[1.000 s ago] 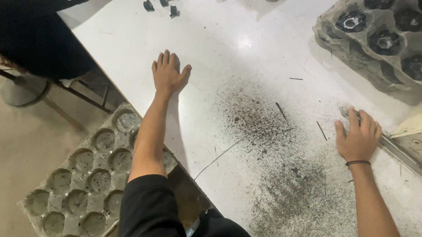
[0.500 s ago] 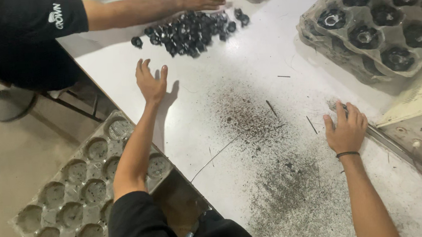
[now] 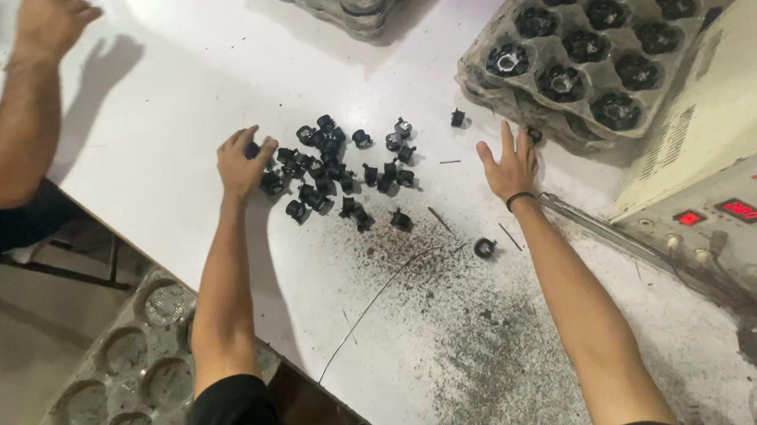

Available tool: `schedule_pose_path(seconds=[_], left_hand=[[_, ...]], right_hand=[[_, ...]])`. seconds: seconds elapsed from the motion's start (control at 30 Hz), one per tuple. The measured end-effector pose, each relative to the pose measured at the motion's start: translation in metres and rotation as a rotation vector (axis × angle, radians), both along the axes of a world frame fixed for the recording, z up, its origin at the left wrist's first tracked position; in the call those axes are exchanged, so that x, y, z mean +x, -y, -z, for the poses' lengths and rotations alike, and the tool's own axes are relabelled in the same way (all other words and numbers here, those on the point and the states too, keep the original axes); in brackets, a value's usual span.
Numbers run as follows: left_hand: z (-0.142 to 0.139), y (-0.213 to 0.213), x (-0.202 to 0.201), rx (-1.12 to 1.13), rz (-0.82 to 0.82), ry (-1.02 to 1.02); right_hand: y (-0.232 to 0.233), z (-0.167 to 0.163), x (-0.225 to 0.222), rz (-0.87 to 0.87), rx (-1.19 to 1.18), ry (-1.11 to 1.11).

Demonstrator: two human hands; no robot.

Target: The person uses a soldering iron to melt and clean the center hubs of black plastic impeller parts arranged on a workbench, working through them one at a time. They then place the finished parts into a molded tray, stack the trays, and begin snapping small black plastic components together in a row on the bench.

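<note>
Black plastic, small and knobby: that is what our left hand (image 3: 244,162) meets, fingers curled narrow around one or two pieces at the left edge of the pile of black parts (image 3: 340,172) on the white table (image 3: 184,93); whether a piece is actually pinched we cannot tell. Our right hand (image 3: 510,164) hovers to the right of the pile, fingers spread wide and holding nothing, a dark band on its wrist. One loose ring-shaped part (image 3: 485,248) lies apart, below and right of the pile, at the edge of a spread of dark grit (image 3: 486,347). Up and right of the pile stands a grey pulp tray (image 3: 593,38), most visible cups already holding a black part; we judge the filling well along, with the pile left to sort. Another person's arm (image 3: 12,114) crosses far left of the pile. An empty pulp tray (image 3: 115,382) sits below the table edge, and a cream machine box (image 3: 731,179) lies to the far right.
</note>
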State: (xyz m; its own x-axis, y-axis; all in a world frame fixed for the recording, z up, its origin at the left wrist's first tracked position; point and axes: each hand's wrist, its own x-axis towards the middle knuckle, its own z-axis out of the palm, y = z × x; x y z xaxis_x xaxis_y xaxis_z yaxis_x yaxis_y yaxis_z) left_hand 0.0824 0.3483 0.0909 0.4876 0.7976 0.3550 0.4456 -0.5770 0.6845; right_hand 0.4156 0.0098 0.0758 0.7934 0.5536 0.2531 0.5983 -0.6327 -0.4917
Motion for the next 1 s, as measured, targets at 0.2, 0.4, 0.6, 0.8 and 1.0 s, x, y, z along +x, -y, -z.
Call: schedule_pose_path(seconds=[0.2, 0.4, 0.6, 0.8, 1.0], left_hand=[[0.002, 0.02, 0.037, -0.002, 0.142, 0.006], [0.006, 0.002, 0.057, -0.221, 0.271, 0.153], [0.005, -0.023, 0.101, -0.142, 0.485, 0.005], [0.013, 0.011, 0.138, 0.07, 0.535, -0.086], [0.014, 0.07, 0.163, 0.08, 0.566, 0.011]], right_hand=[[-0.037, -0.018, 0.01, 0.321, -0.249, 0.064], [-0.01, -0.002, 0.024, 0.428, -0.202, 0.183], [-0.006, 0.002, 0.027, -0.026, -0.1, 0.233], [-0.084, -0.028, 0.019, -0.376, -0.159, 0.096], [-0.124, -0.051, -0.024, -0.643, -0.306, 0.157]])
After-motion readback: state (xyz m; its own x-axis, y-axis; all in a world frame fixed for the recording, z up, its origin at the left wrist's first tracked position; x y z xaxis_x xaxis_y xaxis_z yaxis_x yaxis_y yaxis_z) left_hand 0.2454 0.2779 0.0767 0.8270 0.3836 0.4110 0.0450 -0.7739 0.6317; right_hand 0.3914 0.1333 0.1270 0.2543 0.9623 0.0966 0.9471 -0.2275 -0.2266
